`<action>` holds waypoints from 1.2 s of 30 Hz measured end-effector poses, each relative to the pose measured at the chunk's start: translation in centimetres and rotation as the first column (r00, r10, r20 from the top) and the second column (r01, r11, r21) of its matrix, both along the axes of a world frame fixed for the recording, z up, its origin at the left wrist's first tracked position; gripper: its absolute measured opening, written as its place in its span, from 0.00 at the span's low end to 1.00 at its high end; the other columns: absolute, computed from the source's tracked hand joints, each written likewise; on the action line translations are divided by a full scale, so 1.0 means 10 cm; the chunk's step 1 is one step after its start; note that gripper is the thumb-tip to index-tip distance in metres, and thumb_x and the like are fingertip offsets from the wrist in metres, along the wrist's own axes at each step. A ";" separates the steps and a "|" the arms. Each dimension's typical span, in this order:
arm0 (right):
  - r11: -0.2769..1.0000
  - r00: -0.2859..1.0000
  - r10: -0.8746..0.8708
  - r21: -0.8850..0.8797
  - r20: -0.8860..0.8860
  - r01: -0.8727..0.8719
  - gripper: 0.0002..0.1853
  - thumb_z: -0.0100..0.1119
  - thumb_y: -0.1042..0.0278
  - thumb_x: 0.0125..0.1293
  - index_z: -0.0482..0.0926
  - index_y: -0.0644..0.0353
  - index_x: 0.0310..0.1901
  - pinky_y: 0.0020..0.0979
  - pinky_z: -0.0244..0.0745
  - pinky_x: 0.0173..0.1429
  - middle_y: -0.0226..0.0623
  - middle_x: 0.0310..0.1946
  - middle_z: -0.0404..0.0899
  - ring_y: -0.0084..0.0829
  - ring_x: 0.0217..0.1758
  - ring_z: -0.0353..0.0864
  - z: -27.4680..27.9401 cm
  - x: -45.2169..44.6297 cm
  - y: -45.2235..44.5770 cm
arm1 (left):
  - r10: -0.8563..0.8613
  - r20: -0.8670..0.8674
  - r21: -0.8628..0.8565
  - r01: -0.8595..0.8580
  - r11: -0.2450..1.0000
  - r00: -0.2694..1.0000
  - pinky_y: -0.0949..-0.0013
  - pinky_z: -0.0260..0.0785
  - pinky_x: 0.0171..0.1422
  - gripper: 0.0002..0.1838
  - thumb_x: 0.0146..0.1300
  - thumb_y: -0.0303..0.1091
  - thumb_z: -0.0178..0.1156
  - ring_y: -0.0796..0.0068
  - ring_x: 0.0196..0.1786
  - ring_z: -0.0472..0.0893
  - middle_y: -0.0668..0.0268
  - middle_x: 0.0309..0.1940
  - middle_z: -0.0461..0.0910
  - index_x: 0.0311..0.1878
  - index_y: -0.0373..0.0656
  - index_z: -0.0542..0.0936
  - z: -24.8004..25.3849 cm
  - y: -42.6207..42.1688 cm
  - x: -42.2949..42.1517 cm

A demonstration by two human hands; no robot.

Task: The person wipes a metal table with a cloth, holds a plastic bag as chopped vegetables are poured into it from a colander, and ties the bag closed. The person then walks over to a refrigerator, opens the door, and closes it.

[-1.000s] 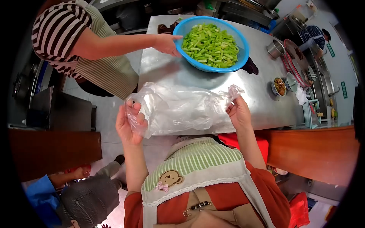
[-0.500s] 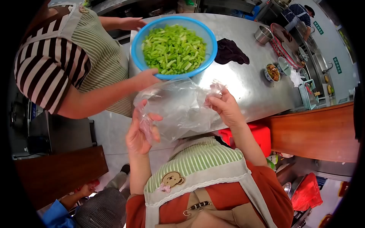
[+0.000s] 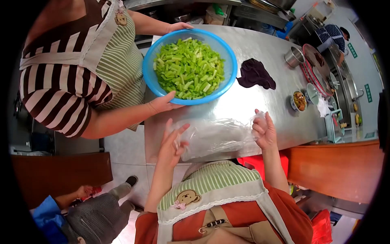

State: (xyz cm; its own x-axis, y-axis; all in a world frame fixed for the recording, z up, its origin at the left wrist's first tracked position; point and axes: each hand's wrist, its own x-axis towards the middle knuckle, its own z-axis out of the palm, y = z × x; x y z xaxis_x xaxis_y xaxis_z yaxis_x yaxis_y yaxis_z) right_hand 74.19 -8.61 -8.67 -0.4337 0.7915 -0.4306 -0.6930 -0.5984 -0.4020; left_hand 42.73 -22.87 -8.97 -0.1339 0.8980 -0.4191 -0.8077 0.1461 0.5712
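A clear plastic bag (image 3: 219, 136) is stretched sideways between my hands over the near edge of the metal table. My left hand (image 3: 168, 144) holds its left end, with the fingers partly spread against the film. At the other end, my right hand (image 3: 265, 132) is closed on bunched plastic. Just beyond the bag is a blue basin (image 3: 232, 77) full of chopped green stalks, probably celery (image 3: 189, 69). A co-worker's two hands grip the basin: one hand (image 3: 165, 102) at the near rim, the other (image 3: 180, 27) at the far rim.
A dark cloth (image 3: 256, 74) lies on the metal table (image 3: 243, 105). Farther right are a metal pot (image 3: 294, 57), a bowl of food (image 3: 298, 101) and a red-rimmed basket (image 3: 307, 73). The co-worker (image 3: 113, 61) stands close on the left. Another person (image 3: 97, 215) is at lower left.
My hands have moved farther apart, the right one going rightward, and the bag is pulled longer and flatter. The camera view has shifted, and the co-worker still holds the basin.
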 end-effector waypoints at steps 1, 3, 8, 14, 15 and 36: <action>0.995 0.985 0.056 0.068 0.161 -0.068 0.22 0.56 0.58 0.69 0.68 0.57 0.61 0.18 0.50 0.18 0.29 0.30 0.75 0.14 0.17 0.58 0.04 -0.16 0.10 | -0.017 -0.102 -0.042 0.012 0.999 0.995 0.82 0.52 0.15 0.36 0.69 0.45 0.55 0.69 0.30 0.80 0.52 0.60 0.69 0.74 0.60 0.47 -0.03 0.18 -0.03; 0.951 0.905 0.217 0.129 0.367 -0.280 0.22 0.56 0.63 0.70 0.66 0.58 0.63 0.16 0.51 0.18 0.28 0.30 0.75 0.12 0.18 0.58 0.09 -0.27 0.31 | -0.025 -0.206 -0.086 0.007 0.996 0.978 0.82 0.51 0.15 0.37 0.68 0.48 0.56 0.68 0.31 0.81 0.54 0.57 0.71 0.73 0.59 0.49 -0.05 0.49 0.09; 0.902 0.895 0.395 0.098 0.207 -0.421 0.22 0.55 0.67 0.69 0.66 0.59 0.63 0.16 0.62 0.24 0.28 0.30 0.74 0.14 0.20 0.63 -0.48 0.01 0.70 | 0.291 -0.298 -0.064 -0.324 0.944 0.909 0.80 0.51 0.15 0.34 0.59 0.52 0.64 0.69 0.28 0.81 0.63 0.46 0.72 0.62 0.47 0.62 0.00 1.19 0.47; 0.997 0.999 -0.046 -0.064 0.012 0.047 0.27 0.51 0.83 0.63 0.65 0.58 0.64 0.20 0.76 0.37 0.43 0.55 0.73 0.18 0.31 0.75 -0.48 -0.16 0.97 | 0.294 -0.403 -0.076 -0.351 0.933 0.867 0.80 0.48 0.11 0.18 0.61 0.47 0.63 0.79 0.16 0.72 0.65 0.37 0.78 0.46 0.47 0.71 0.21 1.35 0.06; 0.996 0.991 -0.063 -0.066 -0.118 0.056 0.26 0.46 0.83 0.65 0.65 0.56 0.65 0.16 0.72 0.30 0.45 0.63 0.67 0.16 0.30 0.74 -0.49 -0.14 1.10 | 0.223 -0.282 -0.024 -0.239 0.971 0.933 0.81 0.49 0.12 0.15 0.64 0.42 0.59 0.80 0.17 0.70 0.60 0.41 0.78 0.48 0.45 0.71 0.17 1.29 -0.03; 0.893 0.924 0.304 0.267 0.233 -0.362 0.19 0.53 0.64 0.70 0.67 0.55 0.60 0.15 0.55 0.17 0.35 0.54 0.75 0.31 0.46 0.82 0.74 -0.75 2.25 | 0.454 0.278 -0.037 -0.463 0.886 0.847 0.84 0.60 0.19 0.09 0.59 0.19 0.50 0.76 0.30 0.78 0.57 0.35 0.74 0.42 0.21 0.70 0.55 1.11 -0.81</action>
State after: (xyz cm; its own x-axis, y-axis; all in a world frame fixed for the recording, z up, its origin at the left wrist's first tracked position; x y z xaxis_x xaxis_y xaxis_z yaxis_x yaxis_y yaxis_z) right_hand 66.72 13.93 -1.24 -0.6320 0.7175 -0.2928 -0.3723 -0.6125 -0.6973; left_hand 34.65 -11.73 -3.52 -0.4189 0.7754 -0.4725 -0.9015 -0.2929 0.3186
